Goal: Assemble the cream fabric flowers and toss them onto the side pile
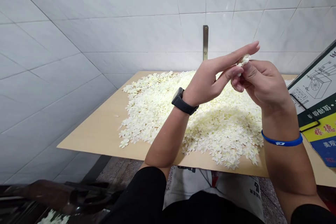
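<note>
A small bunch of white artificial flowers (244,60) is held up above the table between my two hands. My left hand (211,77), with a black watch on its wrist, has its fingers stretched out and its thumb below, and the flowers sit between them. From the right, my right hand (269,80) pinches the same flowers with thumb and curled fingers. Part of what the fingertips touch is hidden. Beneath both hands spreads a wide pile of loose cream-white flowers (154,105), several layers deep.
The pile lies on a light-brown tabletop (91,131) set against a tiled wall (136,35). A metal bracket (205,42) is fixed to that wall. At the right stands a printed carton (319,87), with a black wire piece (312,124) beside it. More white flowers (54,217) show at the lower left.
</note>
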### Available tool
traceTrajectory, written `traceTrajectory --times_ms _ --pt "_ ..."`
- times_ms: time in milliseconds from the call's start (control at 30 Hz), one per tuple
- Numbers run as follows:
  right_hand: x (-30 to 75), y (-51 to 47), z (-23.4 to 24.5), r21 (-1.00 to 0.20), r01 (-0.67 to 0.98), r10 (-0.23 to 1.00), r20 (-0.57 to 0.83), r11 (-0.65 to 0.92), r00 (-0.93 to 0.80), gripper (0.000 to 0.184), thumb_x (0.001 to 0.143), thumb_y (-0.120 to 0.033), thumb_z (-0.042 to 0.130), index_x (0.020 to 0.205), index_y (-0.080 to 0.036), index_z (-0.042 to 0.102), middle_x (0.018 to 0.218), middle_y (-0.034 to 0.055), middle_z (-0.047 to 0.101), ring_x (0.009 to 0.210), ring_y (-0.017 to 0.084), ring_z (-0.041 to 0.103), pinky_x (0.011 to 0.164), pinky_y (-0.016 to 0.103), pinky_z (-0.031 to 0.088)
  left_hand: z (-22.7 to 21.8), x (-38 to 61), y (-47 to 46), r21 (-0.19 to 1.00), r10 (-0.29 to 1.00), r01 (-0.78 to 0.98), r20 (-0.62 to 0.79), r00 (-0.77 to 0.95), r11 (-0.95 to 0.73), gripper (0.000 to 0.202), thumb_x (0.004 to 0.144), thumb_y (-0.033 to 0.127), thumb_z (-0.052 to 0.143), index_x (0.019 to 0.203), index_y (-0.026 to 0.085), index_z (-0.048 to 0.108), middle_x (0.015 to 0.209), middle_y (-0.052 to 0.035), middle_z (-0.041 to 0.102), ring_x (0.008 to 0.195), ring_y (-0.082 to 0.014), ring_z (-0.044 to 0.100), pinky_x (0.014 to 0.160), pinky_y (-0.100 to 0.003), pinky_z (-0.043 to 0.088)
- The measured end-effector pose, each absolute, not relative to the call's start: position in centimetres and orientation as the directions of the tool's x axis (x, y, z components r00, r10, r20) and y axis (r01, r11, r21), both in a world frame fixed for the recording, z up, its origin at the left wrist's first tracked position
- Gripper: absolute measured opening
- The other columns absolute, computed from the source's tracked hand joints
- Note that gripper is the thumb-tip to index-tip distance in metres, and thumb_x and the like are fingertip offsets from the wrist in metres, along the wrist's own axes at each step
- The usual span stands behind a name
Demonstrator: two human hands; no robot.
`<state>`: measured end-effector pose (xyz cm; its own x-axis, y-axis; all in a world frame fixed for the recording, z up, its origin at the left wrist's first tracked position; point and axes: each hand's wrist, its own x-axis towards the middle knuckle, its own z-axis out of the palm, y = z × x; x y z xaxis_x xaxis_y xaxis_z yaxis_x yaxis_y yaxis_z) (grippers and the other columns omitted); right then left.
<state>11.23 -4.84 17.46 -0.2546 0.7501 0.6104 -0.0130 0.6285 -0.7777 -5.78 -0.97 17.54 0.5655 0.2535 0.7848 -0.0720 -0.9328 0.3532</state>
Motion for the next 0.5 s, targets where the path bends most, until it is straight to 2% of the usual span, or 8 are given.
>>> traceTrajectory --times_ms 67,133,200,267,333,400,500 --pt "11.1 -5.1 17.5 -0.775 0.023 0.751 0.604 0.631 -0.267 0.058 0.093 -0.064 0.062 0.056 -0.021 0.057 0.053 -0.0018 0.047 0.052 0.011 0.046 0.051 0.028 0.037 17.7 -6.1 -1.0 0.316 0.227 -0.060 0.788 0.573 -0.947 0.044 0.103 0.046 0.052 0.146 0.039 0.056 0.142 0.0056 0.066 0.100 -0.0164 0.078 0.086 -0.029 0.068" --pt "10.9 -5.1 17.4 -0.790 0.061 0.774 0.579 0.611 -0.257 0.064 0.094 -0.067 0.058 0.051 -0.020 0.052 0.049 -0.0025 0.044 0.048 0.009 0.042 0.049 0.028 0.033 17.5 -6.1 -0.8 0.266 0.213 -0.032 0.833 0.510 -0.963 0.036 0.100 0.045 0.059 0.134 0.037 0.067 0.120 0.0047 0.077 0.101 -0.0179 0.078 0.086 -0.030 0.068" --pt "10.8 -5.1 17.4 -0.805 0.072 0.794 0.561 0.589 -0.233 0.065 0.092 -0.070 0.058 0.052 -0.020 0.052 0.050 -0.0026 0.045 0.049 0.009 0.042 0.049 0.027 0.033 17.1 -6.1 -0.6 0.238 0.218 0.011 0.868 0.447 -0.971 0.028 0.101 0.041 0.058 0.123 0.033 0.074 0.100 0.0033 0.081 0.096 -0.0170 0.079 0.083 -0.029 0.067" --pt "10.8 -5.1 17.5 -0.817 0.052 0.802 0.550 0.575 -0.233 0.062 0.091 -0.069 0.061 0.054 -0.020 0.054 0.054 -0.0021 0.048 0.052 0.009 0.046 0.052 0.027 0.038 16.8 -6.0 -0.5 0.220 0.225 0.062 0.879 0.421 -0.974 0.025 0.102 0.036 0.057 0.119 0.031 0.076 0.092 0.0018 0.081 0.090 -0.0157 0.079 0.080 -0.028 0.067" --pt "10.9 -5.3 17.7 -0.828 0.025 0.807 0.539 0.560 -0.242 0.057 0.091 -0.065 0.065 0.057 -0.020 0.056 0.058 -0.0012 0.052 0.056 0.009 0.050 0.055 0.027 0.042 16.6 -6.0 -0.4 0.183 0.217 0.120 0.886 0.409 -0.976 0.024 0.102 0.033 0.058 0.116 0.030 0.076 0.094 0.0006 0.081 0.094 -0.0163 0.078 0.081 -0.029 0.066" --pt "11.2 -5.5 17.9 -0.846 0.007 0.823 0.518 0.534 -0.233 0.051 0.090 -0.062 0.068 0.063 -0.019 0.063 0.066 0.0007 0.060 0.060 0.010 0.056 0.057 0.027 0.046 16.6 -6.0 -0.4 0.143 0.199 0.165 0.894 0.401 -0.976 0.024 0.102 0.031 0.057 0.116 0.031 0.076 0.104 0.0007 0.081 0.106 -0.0181 0.077 0.088 -0.031 0.066" --pt "11.6 -5.7 18.1 -0.848 0.034 0.836 0.514 0.529 -0.190 0.038 0.087 -0.057 0.075 0.076 -0.020 0.074 0.079 0.0031 0.069 0.072 0.014 0.065 0.065 0.029 0.053 16.8 -5.8 -0.3 0.114 0.187 0.199 0.895 0.404 -0.973 0.029 0.104 0.029 0.053 0.127 0.035 0.070 0.123 0.0030 0.076 0.124 -0.0203 0.070 0.098 -0.036 0.064"
